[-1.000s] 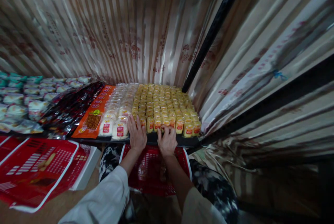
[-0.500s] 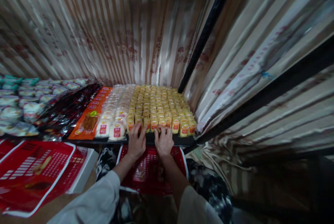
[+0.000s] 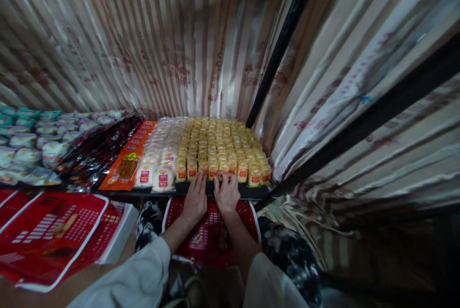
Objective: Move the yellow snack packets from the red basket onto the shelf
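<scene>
Rows of small yellow wrapped snack packs (image 3: 242,170) with red-and-white labels stand on a black shelf (image 3: 253,193). My left hand (image 3: 195,200) reaches to the front row, its fingers stretched out and the tips at a pack left of the middle. Just right of it, my right hand (image 3: 227,195) has its fingers bent and apart, with the tips against the front packs. I see nothing held in either hand, though the fingertips partly cover the packs they meet. Below both hands is a red basket (image 3: 256,224) with a white rim; some small items inside are dim.
Left of the yellow packs lie white packs (image 3: 163,179), an orange snack bag (image 3: 120,174), dark shiny packets (image 3: 97,152) and white-and-green packs (image 3: 27,154). A red printed bag (image 3: 53,241) is at lower left. Black posts (image 3: 282,44) and a striped curtain (image 3: 161,35) stand behind.
My left hand has slid right along the front row, uncovering packs on the left, and its fingers have straightened. The right hand stays at nearly the same packs.
</scene>
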Demonstrator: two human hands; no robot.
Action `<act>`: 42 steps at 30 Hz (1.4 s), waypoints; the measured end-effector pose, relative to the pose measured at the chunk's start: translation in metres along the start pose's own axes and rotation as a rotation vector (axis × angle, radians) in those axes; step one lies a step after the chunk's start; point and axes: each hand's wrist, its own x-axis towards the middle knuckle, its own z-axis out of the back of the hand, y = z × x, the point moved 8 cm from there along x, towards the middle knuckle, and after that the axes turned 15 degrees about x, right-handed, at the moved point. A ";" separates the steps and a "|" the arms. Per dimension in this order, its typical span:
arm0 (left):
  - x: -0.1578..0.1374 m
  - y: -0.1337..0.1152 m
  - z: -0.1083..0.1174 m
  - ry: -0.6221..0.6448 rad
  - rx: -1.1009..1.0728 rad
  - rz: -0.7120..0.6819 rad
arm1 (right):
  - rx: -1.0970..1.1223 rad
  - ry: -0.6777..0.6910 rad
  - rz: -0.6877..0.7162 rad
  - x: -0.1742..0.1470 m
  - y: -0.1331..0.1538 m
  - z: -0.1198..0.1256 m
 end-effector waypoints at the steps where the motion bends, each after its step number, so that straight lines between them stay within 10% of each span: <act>1: 0.000 0.000 0.000 0.011 0.003 -0.009 | 0.002 0.001 -0.004 0.000 0.000 0.000; 42: -0.006 -0.002 -0.001 -0.030 0.088 -0.024 | 0.051 0.006 0.015 -0.005 -0.004 0.001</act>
